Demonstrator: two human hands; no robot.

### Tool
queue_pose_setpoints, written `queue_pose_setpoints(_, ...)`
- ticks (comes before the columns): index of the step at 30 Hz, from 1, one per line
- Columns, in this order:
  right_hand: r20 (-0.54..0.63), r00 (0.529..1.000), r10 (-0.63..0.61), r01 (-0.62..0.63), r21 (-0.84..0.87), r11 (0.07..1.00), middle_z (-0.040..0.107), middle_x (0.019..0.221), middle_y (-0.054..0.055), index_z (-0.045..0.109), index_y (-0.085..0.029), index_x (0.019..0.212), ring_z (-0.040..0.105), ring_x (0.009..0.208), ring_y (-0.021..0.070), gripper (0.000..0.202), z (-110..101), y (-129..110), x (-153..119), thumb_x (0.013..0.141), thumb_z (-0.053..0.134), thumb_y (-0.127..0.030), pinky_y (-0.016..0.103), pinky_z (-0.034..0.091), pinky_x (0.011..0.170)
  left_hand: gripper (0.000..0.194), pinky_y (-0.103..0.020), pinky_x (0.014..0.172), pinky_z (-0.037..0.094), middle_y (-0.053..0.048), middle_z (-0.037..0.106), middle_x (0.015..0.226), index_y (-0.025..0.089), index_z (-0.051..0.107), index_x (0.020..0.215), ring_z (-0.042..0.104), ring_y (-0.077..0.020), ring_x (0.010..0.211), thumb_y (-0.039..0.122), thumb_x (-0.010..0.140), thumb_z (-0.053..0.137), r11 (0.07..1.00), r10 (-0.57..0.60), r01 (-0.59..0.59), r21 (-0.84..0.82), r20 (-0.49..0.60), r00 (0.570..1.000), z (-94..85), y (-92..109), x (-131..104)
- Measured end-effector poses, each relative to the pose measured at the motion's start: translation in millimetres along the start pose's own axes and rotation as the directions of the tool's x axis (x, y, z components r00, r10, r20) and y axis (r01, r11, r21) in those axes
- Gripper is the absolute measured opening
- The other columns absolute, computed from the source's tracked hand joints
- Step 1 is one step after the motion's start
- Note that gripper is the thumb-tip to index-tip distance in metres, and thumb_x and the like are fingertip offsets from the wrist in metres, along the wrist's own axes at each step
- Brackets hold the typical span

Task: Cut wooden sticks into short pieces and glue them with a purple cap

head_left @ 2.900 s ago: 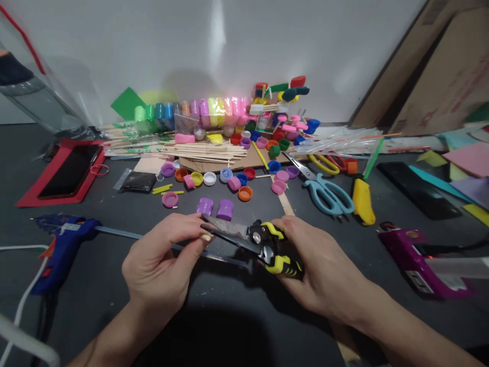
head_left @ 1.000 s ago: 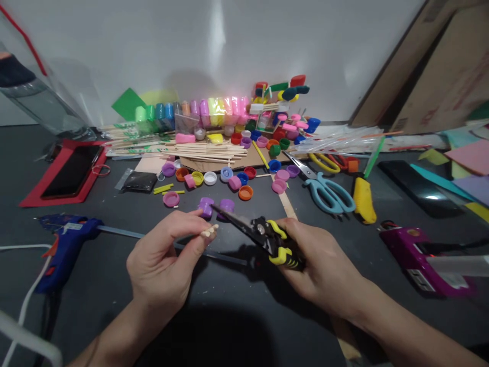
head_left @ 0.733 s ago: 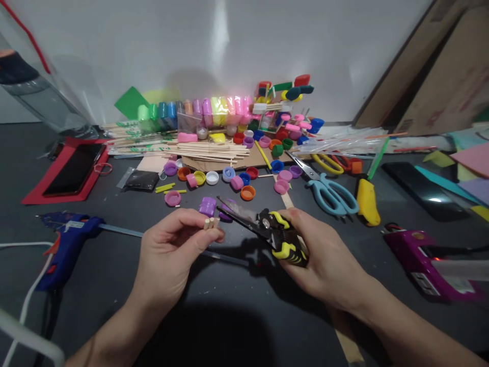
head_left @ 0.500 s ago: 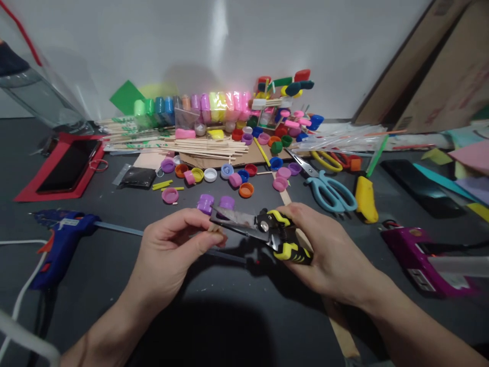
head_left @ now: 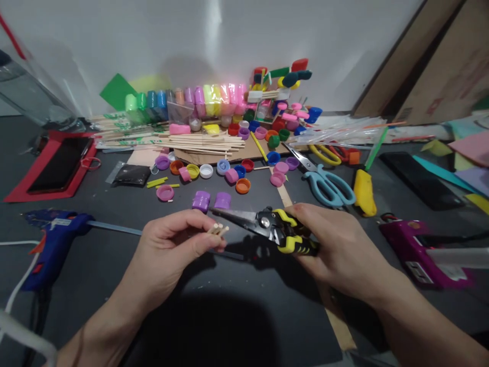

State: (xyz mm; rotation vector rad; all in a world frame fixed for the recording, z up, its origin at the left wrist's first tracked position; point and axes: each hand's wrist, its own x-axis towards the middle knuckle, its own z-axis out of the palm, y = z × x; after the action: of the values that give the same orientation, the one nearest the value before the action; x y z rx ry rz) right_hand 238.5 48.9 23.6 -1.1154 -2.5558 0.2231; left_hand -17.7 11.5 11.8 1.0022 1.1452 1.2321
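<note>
Between the thumb and fingers of my left hand [head_left: 173,255] is a small bunch of short wooden sticks [head_left: 218,230], their cut ends pointing right. My right hand [head_left: 340,244] grips black-and-yellow cutting pliers [head_left: 282,229], whose long blades are closed and point left. The blade tips lie just above and behind the stick ends, apart from them. Two purple bottle caps [head_left: 201,201] sit on the dark table just beyond the tips. My fingers hide the rest of the sticks.
A blue glue gun [head_left: 57,244] with a glue stick lies left, blue-handled scissors [head_left: 329,187] and a yellow cutter [head_left: 364,192] right. Coloured caps [head_left: 243,186], skewers [head_left: 206,143] and clay packs [head_left: 214,100] spread behind. A purple power strip [head_left: 420,250] stands at far right.
The plier blades have closed and moved off the sticks, slightly right. More of the sticks' ends now shows at my left fingertips. The view has shifted a little.
</note>
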Motion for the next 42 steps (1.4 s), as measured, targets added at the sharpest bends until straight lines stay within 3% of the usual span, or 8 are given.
queue_pose_setpoints(5,0.032,0.982,0.184,-0.186,0.159,0.970,0.065,0.079,0.003,0.054,-0.020,0.099,0.061,0.067,0.0193,0.026,7.3,-2.1,3.7,0.073,0.056,-0.019,0.028,0.045,0.058,0.003,-0.023,0.070,0.057,0.001,0.073,0.063,0.024,0.078,0.076,0.071,-0.0139,0.068,0.022,0.076,0.078,0.988,-0.083,0.084,-0.126,0.016,0.996,-2.8,-2.1,1.0)
queue_pose_setpoints(11,0.065,0.969,0.238,-0.246,0.184,0.951,0.063,0.079,0.003,0.055,-0.020,0.096,0.059,0.068,0.0200,0.025,11.1,-7.2,8.9,0.072,0.058,-0.021,0.028,0.044,0.059,0.005,-0.028,0.089,0.055,0.001,0.072,0.062,0.020,0.077,0.077,0.071,-0.0130,0.070,0.025,0.079,0.077,0.940,-0.209,0.223,-0.258,0.081,0.975,0.1,-0.6,2.3)
queue_pose_setpoints(17,0.100,0.953,0.286,-0.298,0.136,0.945,0.062,0.082,0.004,0.053,-0.019,0.097,0.060,0.070,0.0213,0.025,13.6,-1.6,9.5,0.073,0.059,-0.022,0.030,0.044,0.061,0.012,-0.021,0.077,0.056,-0.002,0.078,0.077,0.019,0.069,0.077,0.074,-0.0135,0.076,0.026,0.087,0.070,0.880,-0.285,0.324,-0.348,0.159,0.945,3.5,3.7,1.9)
queue_pose_setpoints(21,0.123,0.950,0.287,-0.302,0.138,0.943,0.063,0.085,0.004,0.054,-0.020,0.100,0.061,0.073,0.0217,0.027,15.0,-1.4,8.4,0.073,0.059,-0.021,0.030,0.045,0.062,0.008,-0.018,0.079,0.054,-0.007,0.080,0.091,0.020,0.068,0.087,0.075,-0.0149,0.089,0.027,0.090,0.065,0.882,-0.295,0.321,-0.345,0.126,0.947,2.5,3.7,1.4)
queue_pose_setpoints(27,0.098,0.963,0.251,-0.265,0.174,0.948,0.065,0.085,0.004,0.054,-0.020,0.103,0.062,0.073,0.0213,0.032,15.7,-5.5,8.1,0.072,0.060,-0.019,0.029,0.046,0.062,0.011,-0.021,0.087,0.053,-0.006,0.079,0.097,0.019,0.071,0.080,0.071,-0.0161,0.099,0.027,0.087,0.070,0.871,-0.284,0.288,-0.398,0.068,0.956,1.6,-2.4,4.8)
queue_pose_setpoints(30,0.094,0.967,0.236,-0.249,0.176,0.952,0.066,0.084,0.004,0.055,-0.019,0.103,0.063,0.072,0.0219,0.032,16.4,-6.5,7.8,0.071,0.059,-0.019,0.030,0.046,0.061,0.012,-0.017,0.077,0.055,-0.005,0.076,0.095,0.016,0.074,0.079,0.069,-0.0111,0.082,0.028,0.082,0.075,0.861,-0.302,0.293,-0.415,0.046,0.952,1.2,-5.8,5.3)
queue_pose_setpoints(34,0.095,0.968,0.230,-0.245,0.182,0.952,0.066,0.084,0.005,0.056,-0.018,0.104,0.063,0.072,0.0224,0.032,16.8,-6.6,7.6,0.072,0.058,-0.020,0.031,0.046,0.062,0.019,-0.011,0.052,0.050,0.003,0.061,0.060,0.012,0.073,0.072,0.056,-0.0036,0.052,0.028,0.073,0.083,0.833,-0.321,0.285,-0.474,0.004,0.947,1.2,-3.2,5.3)
queue_pose_setpoints(42,0.123,0.971,0.207,-0.229,0.210,0.951,0.066,0.085,0.006,0.056,-0.018,0.104,0.063,0.074,0.0227,0.032,19.3,-8.9,8.0,0.073,0.058,-0.019,0.032,0.047,0.062,0.027,-0.013,0.034,0.047,0.009,0.052,0.049,0.010,0.066,0.069,0.047,-0.0024,0.034,0.016,0.058,0.090,0.677,-0.439,0.351,-0.646,0.028,0.898,5.3,12.3,7.6)
